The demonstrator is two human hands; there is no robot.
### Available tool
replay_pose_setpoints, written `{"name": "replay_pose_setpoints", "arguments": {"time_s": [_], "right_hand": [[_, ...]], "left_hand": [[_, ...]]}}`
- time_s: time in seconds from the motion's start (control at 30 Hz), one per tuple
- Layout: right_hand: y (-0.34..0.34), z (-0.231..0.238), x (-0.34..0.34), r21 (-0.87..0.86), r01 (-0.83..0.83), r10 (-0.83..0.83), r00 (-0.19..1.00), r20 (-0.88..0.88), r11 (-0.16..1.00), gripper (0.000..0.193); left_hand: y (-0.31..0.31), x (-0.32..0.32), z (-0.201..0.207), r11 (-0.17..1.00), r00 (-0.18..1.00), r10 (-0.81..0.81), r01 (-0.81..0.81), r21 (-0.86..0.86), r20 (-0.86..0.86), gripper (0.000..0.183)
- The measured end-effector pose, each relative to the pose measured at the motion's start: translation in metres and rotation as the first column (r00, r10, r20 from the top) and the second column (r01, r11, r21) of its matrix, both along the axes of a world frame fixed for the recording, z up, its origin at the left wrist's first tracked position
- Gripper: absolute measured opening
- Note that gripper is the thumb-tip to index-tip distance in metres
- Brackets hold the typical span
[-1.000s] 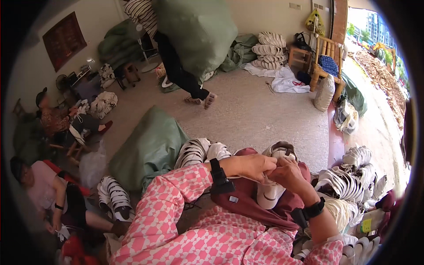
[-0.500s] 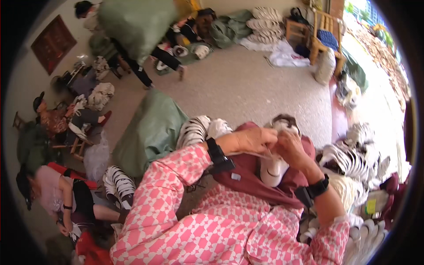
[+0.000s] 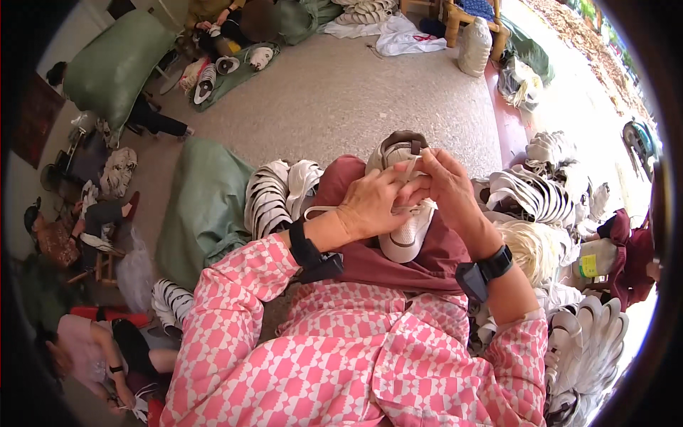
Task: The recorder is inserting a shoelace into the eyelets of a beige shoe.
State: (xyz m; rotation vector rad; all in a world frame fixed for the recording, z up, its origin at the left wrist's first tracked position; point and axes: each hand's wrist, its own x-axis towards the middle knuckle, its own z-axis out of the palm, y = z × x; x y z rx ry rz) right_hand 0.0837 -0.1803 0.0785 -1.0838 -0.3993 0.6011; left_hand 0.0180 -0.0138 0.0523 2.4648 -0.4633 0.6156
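Note:
A white shoe (image 3: 409, 242) with a brown-grey collar lies across my lap on dark red cloth (image 3: 341, 178), its toe pointing toward me. My left hand (image 3: 373, 203) is closed over the shoe's left side and middle, fingers bent inward. A white shoelace (image 3: 320, 208) sticks out in a loop beside that wrist. Higher up, by the collar, my right hand (image 3: 448, 188) pinches a lace between thumb and fingers. The fingertips of both hands meet over the eyelets, so part of the lacing is hidden.
Stacked white shoe uppers (image 3: 274, 196) and a green sack (image 3: 203, 199) stand to my left. More uppers (image 3: 530, 196) and a bundle of cream laces (image 3: 533, 249) pile up on my right. People sit working at left, and one carries a big green sack (image 3: 117, 64).
The view has tilted and shifted, so the shoe appears lower and further left. Both hands remain at the lacing, the right now nearer the collar. The person with the sack has moved left.

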Motion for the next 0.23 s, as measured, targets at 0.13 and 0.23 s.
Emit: {"name": "replay_pose_setpoints", "arguments": {"time_s": [0.13,0.23], "right_hand": [[0.002,-0.010,0.015,0.060,0.022,-0.013,0.990,-0.138,0.998,0.027],[-0.019,-0.021,0.039,0.096,0.041,-0.021,0.981,-0.194,0.995,0.021]], "left_hand": [[0.013,0.003,0.000,0.997,0.988,-0.050,0.058,0.048,-0.146,0.020],[0.033,0.011,0.003,0.970,0.891,-0.228,0.243,-0.011,-0.393,0.020]]}}
